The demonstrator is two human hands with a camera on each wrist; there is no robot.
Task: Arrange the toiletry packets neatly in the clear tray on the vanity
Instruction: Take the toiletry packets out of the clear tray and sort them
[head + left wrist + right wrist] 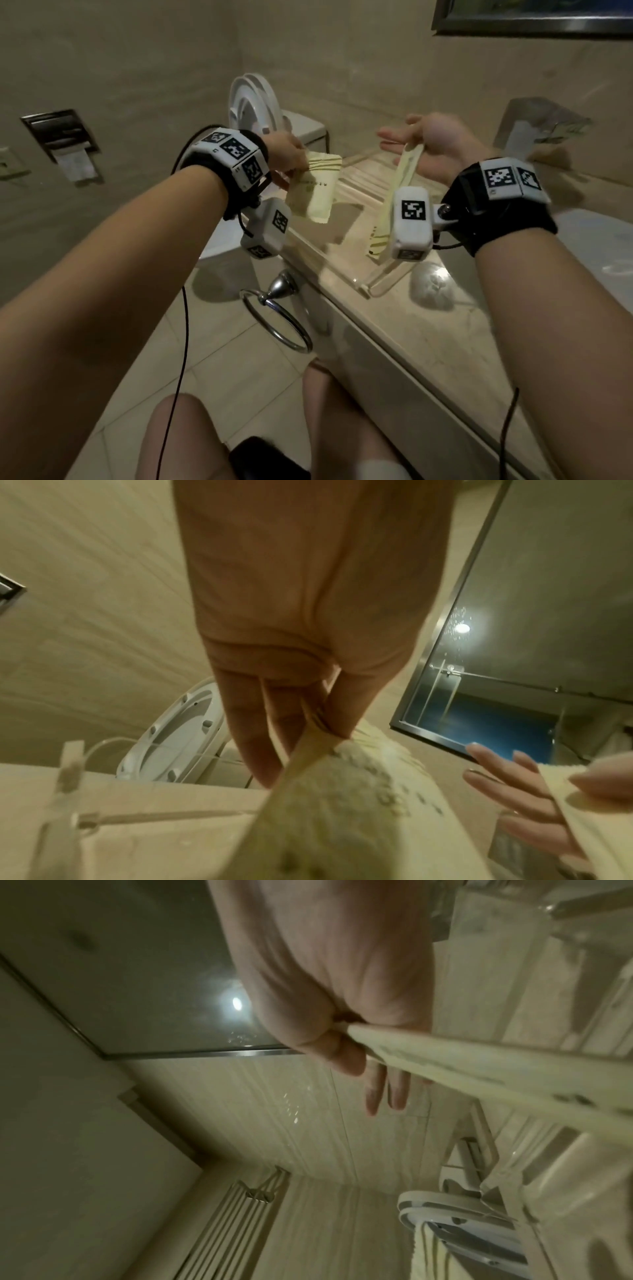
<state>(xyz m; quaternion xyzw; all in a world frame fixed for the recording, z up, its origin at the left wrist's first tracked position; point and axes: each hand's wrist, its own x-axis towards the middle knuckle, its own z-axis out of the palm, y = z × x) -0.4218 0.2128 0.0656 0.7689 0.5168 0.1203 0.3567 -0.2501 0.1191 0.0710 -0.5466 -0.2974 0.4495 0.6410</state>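
My left hand (291, 154) pinches the top edge of a pale yellow packet (317, 188) with green stripes, which hangs above the left end of the clear tray (346, 178). The left wrist view shows that wide packet (342, 804) pinched between thumb and fingers (253, 750). My right hand (424, 144) holds a long narrow packet (399, 185) by its top between thumb and palm, the fingers stretched out. It hangs down over the tray, its lower end behind the wrist camera. In the right wrist view the narrow packet (479, 1069) runs off to the right.
The tray lies on a marble vanity (428, 325) beside a toilet with raised lid (253, 102). A clear acrylic box (541, 126) stands at the back right, a basin (596, 240) at right. A towel ring (277, 318) hangs below the counter edge.
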